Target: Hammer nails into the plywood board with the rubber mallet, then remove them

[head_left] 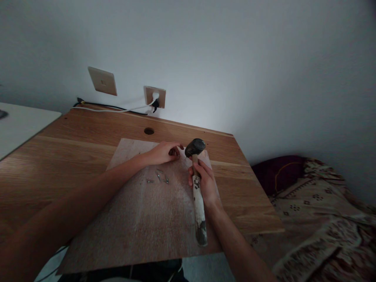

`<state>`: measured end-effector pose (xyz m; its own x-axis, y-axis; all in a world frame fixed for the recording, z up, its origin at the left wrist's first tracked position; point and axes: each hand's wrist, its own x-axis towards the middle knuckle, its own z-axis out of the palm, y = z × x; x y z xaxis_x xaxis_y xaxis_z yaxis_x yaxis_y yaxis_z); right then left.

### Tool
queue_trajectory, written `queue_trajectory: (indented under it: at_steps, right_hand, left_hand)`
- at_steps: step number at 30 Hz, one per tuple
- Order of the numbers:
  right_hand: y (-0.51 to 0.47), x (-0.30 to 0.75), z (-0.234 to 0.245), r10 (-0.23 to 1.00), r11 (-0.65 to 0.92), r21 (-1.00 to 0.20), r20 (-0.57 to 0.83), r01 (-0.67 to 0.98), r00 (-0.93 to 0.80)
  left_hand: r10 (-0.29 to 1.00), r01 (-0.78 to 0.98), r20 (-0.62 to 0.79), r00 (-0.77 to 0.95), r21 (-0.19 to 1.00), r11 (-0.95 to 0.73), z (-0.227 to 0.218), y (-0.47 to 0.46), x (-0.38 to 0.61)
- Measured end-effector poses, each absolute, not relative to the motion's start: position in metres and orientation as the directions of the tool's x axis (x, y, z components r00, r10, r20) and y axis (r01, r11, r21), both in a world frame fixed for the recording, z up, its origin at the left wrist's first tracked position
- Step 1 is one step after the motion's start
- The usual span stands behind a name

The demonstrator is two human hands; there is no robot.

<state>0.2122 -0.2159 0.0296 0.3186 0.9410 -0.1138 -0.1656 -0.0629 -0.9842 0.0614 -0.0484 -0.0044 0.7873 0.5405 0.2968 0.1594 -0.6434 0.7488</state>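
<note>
The right hand (205, 180) wraps its grip around a black-headed, white-handled hammer (198, 196), above a thin brown wooden board (132, 219); whether the left hand's (164, 152) curled grip holds anything, I cannot tell. Small silvery metal fasteners (159, 177) lie nearby on the board, atop a brown wood-grain surface (246, 188) against a pale wall (211, 58).

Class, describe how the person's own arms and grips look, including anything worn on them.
The left forearm and right forearm are bare, with no sleeve, watch or bracelet showing. The left grip and right grip are ungloved human hands; no ring can be made out, though some fingers are partly hidden. No markings or cables show on either arm.
</note>
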Motion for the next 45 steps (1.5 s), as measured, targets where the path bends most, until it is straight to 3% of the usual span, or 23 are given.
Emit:
queue_trajectory:
  at_steps: [15, 41, 45]
  right_hand:
    - [-0.218, 0.204, 0.025, 0.958, -0.029, -0.996, -0.053, -0.089, 0.280]
    - [-0.217, 0.205, 0.024, 0.975, -0.055, -0.996, -0.067, -0.064, 0.213]
    - [-0.216, 0.205, 0.025, 0.977, -0.103, -0.990, -0.118, -0.095, 0.177]
  left_hand:
    - [0.569, 0.233, 0.274, 0.775, 0.713, -0.661, -0.003, -0.049, 0.064]
    - [0.568, 0.236, 0.246, 0.786, 0.729, -0.642, 0.001, -0.051, 0.062]
    - [0.549, 0.247, 0.220, 0.807, 0.718, -0.651, 0.007, -0.049, 0.060]
